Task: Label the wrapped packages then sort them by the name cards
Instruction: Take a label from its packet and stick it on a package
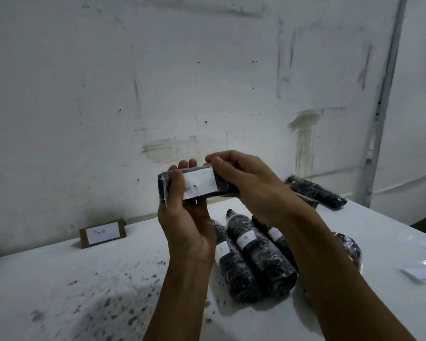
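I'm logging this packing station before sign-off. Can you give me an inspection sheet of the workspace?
Surface: white table, dark specks.
Job's things: held package with label ending in B; labelled packages lying side by side; name card at wall.
Clutter: more packages at the far right; plastic scrap.
Grippers: left hand and right hand grip the held package.
Cables: nothing seen.
Surroundings: scuffed white wall.

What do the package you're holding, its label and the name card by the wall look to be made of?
Held package: something dark under clear glossy plastic film, judging by the wrinkles and glints; contents cannot be told. Both the left hand and the right hand grip it. Its label: matte white paper with handwriting. Name card: a brown, cardboard-like backing with a white paper slip on it.
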The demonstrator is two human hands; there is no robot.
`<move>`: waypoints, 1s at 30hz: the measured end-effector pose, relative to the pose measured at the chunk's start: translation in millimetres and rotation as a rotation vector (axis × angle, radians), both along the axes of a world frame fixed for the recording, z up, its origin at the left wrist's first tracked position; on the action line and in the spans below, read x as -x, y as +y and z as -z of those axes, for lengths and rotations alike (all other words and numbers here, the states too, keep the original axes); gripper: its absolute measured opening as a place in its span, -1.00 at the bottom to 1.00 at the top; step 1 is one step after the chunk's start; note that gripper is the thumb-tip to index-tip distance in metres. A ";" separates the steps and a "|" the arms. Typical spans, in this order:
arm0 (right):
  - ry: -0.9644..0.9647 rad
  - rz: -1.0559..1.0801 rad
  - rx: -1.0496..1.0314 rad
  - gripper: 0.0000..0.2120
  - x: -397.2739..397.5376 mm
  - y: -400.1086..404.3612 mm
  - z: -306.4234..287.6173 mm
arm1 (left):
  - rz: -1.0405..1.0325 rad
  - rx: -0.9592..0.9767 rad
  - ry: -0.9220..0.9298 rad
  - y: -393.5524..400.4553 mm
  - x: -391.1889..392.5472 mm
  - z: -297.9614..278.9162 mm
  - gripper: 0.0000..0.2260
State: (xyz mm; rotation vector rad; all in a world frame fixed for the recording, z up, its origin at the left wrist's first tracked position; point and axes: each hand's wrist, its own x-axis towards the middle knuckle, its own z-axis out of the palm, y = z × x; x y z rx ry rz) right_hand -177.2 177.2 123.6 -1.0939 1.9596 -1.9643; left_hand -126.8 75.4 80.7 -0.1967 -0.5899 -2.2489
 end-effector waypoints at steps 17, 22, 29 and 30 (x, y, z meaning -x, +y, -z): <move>0.344 -0.014 0.065 -0.60 4.8 2.5 11.1 | -0.061 0.101 0.007 -11.5 -6.1 -7.9 -0.72; 0.362 0.051 0.096 -0.54 2.2 -6.9 13.7 | -0.075 0.068 0.012 -11.5 -5.3 -6.7 -0.74; 0.128 -0.136 0.198 -0.53 4.6 -13.0 15.4 | -0.141 0.101 0.036 -11.2 -2.4 -7.8 -0.69; 0.056 -0.156 0.255 -0.56 3.7 -14.5 14.7 | -0.160 0.116 0.030 -11.0 -2.0 -7.6 -0.68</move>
